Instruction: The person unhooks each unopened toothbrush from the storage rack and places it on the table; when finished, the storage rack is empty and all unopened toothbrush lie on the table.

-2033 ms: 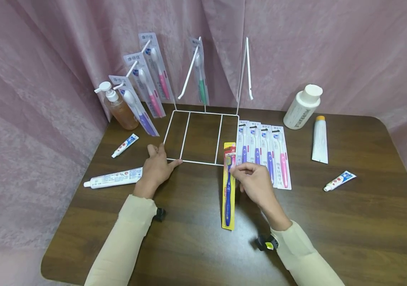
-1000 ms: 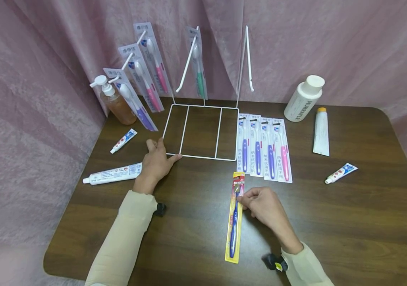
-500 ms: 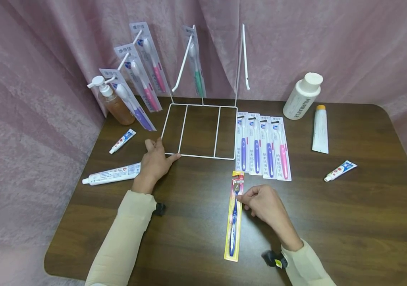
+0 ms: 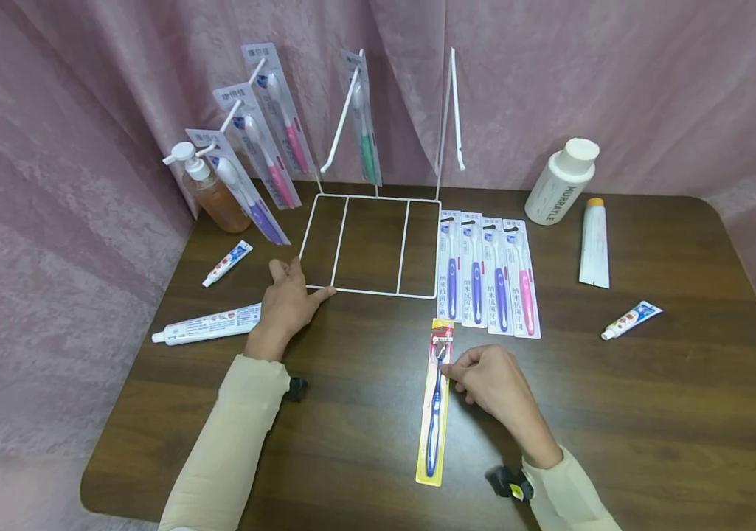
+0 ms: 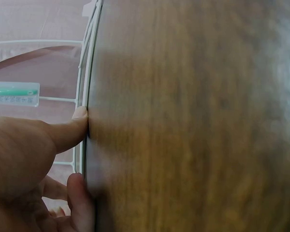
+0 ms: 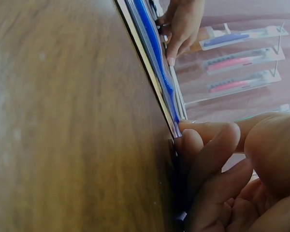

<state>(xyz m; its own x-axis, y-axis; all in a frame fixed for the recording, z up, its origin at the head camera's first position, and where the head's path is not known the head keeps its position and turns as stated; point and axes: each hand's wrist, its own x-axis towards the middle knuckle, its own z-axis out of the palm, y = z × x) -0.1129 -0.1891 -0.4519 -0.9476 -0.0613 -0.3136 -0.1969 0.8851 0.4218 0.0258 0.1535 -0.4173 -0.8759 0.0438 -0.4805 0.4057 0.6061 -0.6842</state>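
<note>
- Standing at the far left of the table (image 4: 364, 442), a pump bottle (image 4: 212, 195) of amber liquid is backed by pink curtains (image 4: 52, 184); in front of it lie a small toothpaste tube (image 4: 227, 263) and, nearer the person, a long white toothpaste tube (image 4: 208, 325).
- Pressing down beside that long tube, the left hand (image 4: 288, 306) lies flat with its fingers straight and spread, its fingertips (image 5: 80, 114) touching the front left corner of the white wire rack (image 4: 371, 245).
- Packaged toothbrushes hang on the rack's hooks: a purple one (image 4: 245, 195) and two pink ones (image 4: 285, 118) to the left, a green one (image 4: 366, 125) at the middle; the right hook shows nothing on it.
- Just in front of the rack's right corner, the yellow-carded blue toothbrush (image 4: 436, 404) lies flat on the table, lengthwise toward the person.
- The right hand (image 4: 493, 383) has its fingers curled, pinching the right edge of that card near its upper end, by the brush head.
- A row of four packaged toothbrushes (image 4: 489, 271) lies just right of the rack.
- Farther right stand a white bottle (image 4: 560, 182), a white tube with an orange cap (image 4: 594, 247) and another small tube (image 4: 631, 320).
</note>
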